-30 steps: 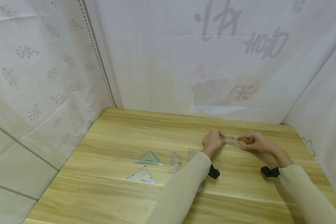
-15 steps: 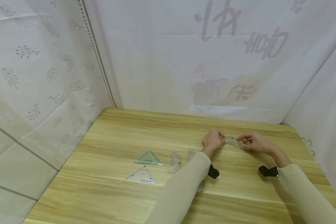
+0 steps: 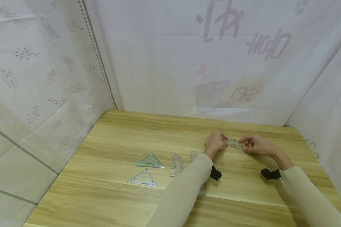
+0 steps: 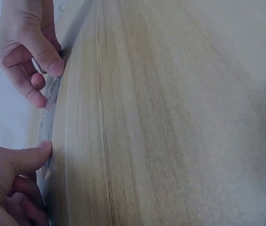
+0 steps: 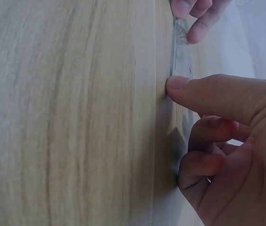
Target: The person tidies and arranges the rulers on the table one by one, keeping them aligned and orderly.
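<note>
A clear half-round protractor (image 3: 234, 144) lies on the tabletop between the hands, its curved edge toward the far side. My left hand (image 3: 216, 141) pinches its left end; in the left wrist view that thumb rests on the protractor (image 4: 47, 120). At the other end, the thumb and index finger of my right hand (image 3: 260, 145) hold the right corner and the arc. Seen from the right wrist, the thumb presses the corner of the protractor (image 5: 182, 54), and the remaining fingers are bent beneath the palm. Its ends are partly covered by fingertips.
To the left lie a green set square (image 3: 143, 164), a clear set square (image 3: 142, 182) and a second protractor (image 3: 176, 165). A clear ruler (image 3: 193, 155) is partly hidden under the left forearm. White printed cloth (image 3: 159, 78) hangs behind the wooden table (image 3: 102, 189).
The right hand and the protractor have shifted slightly to the left. The left hand has hardly moved, and both hands keep their hold on the protractor.
</note>
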{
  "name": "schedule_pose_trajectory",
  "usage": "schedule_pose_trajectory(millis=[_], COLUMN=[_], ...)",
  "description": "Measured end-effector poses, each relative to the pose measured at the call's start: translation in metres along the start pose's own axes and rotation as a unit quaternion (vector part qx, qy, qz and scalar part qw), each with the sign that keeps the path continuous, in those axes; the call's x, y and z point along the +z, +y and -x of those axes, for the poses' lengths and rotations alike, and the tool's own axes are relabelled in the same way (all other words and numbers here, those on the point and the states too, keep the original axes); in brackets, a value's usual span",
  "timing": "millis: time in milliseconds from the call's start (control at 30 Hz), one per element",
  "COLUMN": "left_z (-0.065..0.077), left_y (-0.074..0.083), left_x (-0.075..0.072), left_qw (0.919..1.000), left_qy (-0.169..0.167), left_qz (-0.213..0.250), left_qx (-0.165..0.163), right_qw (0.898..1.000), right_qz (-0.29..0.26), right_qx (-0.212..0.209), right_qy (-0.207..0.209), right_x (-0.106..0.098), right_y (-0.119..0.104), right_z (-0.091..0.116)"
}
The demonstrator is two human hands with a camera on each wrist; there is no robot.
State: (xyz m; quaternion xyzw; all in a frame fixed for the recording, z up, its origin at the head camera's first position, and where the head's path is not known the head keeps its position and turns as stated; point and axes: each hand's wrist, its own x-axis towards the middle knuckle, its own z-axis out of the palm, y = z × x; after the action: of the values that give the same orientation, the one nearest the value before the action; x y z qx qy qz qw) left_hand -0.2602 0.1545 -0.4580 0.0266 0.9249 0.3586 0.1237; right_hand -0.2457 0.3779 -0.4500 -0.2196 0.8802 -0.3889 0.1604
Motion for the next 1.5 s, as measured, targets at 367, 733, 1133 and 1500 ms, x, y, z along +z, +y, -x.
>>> schedule_pose_trajectory(millis=[367, 733, 1133, 1500], left_z=[-0.007, 0.001, 0.002, 0.000], left_y=[-0.004, -0.003, -0.003, -0.004], left_x=[0.001, -0.003, -0.003, -0.003], left_qw=[0.9999, 0.9997, 0.9996, 0.9993], left_qy=[-0.012, -0.008, -0.007, -0.010], left_qz=[-0.006, 0.000, -0.009, -0.013], left_qx=[0.007, 0.021, 0.028, 0.034], right_qw=[1.000, 1.000, 1.000, 1.000], right_qz=[-0.011, -0.009, 0.017, 0.021], right_qx=[-0.010, -0.003, -0.011, -0.010], right_qy=[-0.004, -0.002, 0.001, -0.001], right_x=[0.001, 0.002, 0.003, 0.003], right_y=[-0.001, 0.003, 0.004, 0.004], right_z=[-0.001, -0.001, 0.002, 0.003])
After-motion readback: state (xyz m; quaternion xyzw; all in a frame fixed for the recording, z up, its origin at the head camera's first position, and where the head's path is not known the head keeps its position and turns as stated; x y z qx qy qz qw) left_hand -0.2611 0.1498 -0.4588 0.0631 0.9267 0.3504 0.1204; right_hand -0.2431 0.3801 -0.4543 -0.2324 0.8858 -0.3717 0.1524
